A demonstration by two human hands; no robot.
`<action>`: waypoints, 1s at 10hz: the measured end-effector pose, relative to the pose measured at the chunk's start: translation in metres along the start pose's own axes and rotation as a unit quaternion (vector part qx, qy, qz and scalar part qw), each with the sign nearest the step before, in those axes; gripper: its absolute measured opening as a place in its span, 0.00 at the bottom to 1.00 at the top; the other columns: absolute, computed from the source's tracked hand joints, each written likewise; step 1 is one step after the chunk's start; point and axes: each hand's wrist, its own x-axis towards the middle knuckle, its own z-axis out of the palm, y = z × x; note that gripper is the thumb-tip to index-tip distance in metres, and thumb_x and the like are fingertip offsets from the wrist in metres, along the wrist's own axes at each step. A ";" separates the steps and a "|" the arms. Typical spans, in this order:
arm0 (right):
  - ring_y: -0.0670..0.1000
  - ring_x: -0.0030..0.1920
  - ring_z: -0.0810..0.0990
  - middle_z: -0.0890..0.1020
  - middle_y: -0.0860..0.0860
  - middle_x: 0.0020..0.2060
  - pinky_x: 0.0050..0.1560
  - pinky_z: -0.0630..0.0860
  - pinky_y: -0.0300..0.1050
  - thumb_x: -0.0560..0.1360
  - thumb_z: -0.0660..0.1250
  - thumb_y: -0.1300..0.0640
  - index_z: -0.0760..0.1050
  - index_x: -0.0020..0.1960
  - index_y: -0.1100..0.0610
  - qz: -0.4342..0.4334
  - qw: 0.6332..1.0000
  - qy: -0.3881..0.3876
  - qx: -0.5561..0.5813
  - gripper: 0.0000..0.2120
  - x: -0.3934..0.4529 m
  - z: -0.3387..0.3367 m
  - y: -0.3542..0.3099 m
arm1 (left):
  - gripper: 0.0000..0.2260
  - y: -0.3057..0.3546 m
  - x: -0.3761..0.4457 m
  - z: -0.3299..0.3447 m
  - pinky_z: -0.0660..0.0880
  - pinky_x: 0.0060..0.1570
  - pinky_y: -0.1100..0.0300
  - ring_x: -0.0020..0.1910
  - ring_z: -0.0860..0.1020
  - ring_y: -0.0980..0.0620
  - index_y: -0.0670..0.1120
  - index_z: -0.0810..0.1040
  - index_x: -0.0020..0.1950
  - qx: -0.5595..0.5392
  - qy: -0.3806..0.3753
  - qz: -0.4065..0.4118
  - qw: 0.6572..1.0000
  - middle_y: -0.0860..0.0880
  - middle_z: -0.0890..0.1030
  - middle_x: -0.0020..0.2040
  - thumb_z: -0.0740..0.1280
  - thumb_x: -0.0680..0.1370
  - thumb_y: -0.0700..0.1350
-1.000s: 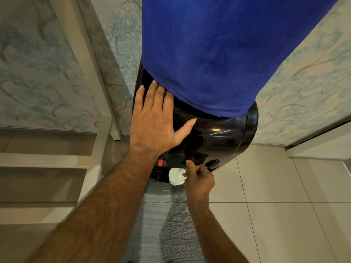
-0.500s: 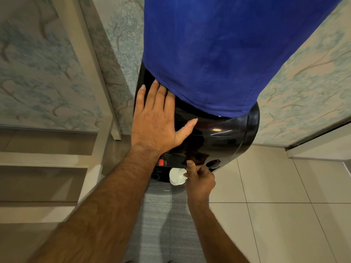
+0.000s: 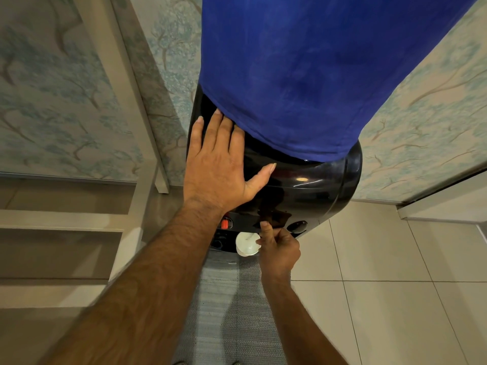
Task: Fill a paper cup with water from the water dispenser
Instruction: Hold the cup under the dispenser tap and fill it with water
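Pale tiled floor, tree-patterned wall behind. Black water dispenser, blue cover over its bottle. Left hand: flat, fingers spread on dispenser top, holding nothing. Right hand: curled around white paper cup under the taps, thumb raised. Positions unchanged from a second earlier.

I've only the one view — a wide-angle head camera looking steeply down. It sits close above the water dispenser, whose blue cover fills the top — tiled floor lies below.
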 end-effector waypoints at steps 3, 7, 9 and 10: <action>0.37 0.25 0.77 0.80 0.48 0.22 0.34 0.70 0.23 0.73 0.75 0.55 0.75 0.28 0.56 -0.005 1.000 0.004 0.001 0.18 0.001 0.001 0.003 | 0.39 0.000 0.000 0.000 0.57 0.78 0.38 0.77 0.65 0.38 0.38 0.68 0.73 -0.003 0.000 0.000 1.000 0.37 0.71 0.74 0.60 0.77 0.69; 0.37 0.25 0.77 0.80 0.47 0.22 0.32 0.71 0.24 0.73 0.75 0.53 0.74 0.27 0.53 0.001 1.000 0.010 -0.009 0.18 0.002 0.001 0.006 | 0.39 0.001 0.000 -0.002 0.56 0.78 0.38 0.77 0.65 0.38 0.37 0.69 0.72 -0.003 -0.001 0.000 1.000 0.37 0.72 0.74 0.60 0.77 0.69; 0.37 0.26 0.77 0.80 0.46 0.23 0.32 0.70 0.24 0.73 0.75 0.54 0.74 0.28 0.54 -0.004 1.000 0.009 -0.016 0.18 0.002 0.001 0.005 | 0.39 0.001 0.000 -0.002 0.56 0.78 0.38 0.77 0.65 0.38 0.37 0.69 0.73 -0.002 -0.002 0.001 1.000 0.37 0.71 0.74 0.60 0.77 0.69; 0.36 0.26 0.77 0.81 0.48 0.23 0.33 0.70 0.24 0.73 0.75 0.53 0.74 0.28 0.54 -0.005 1.000 0.010 -0.020 0.18 0.003 0.001 0.006 | 0.39 0.001 0.000 -0.001 0.55 0.79 0.38 0.77 0.64 0.38 0.37 0.68 0.73 -0.002 -0.005 0.000 1.000 0.37 0.71 0.74 0.59 0.77 0.69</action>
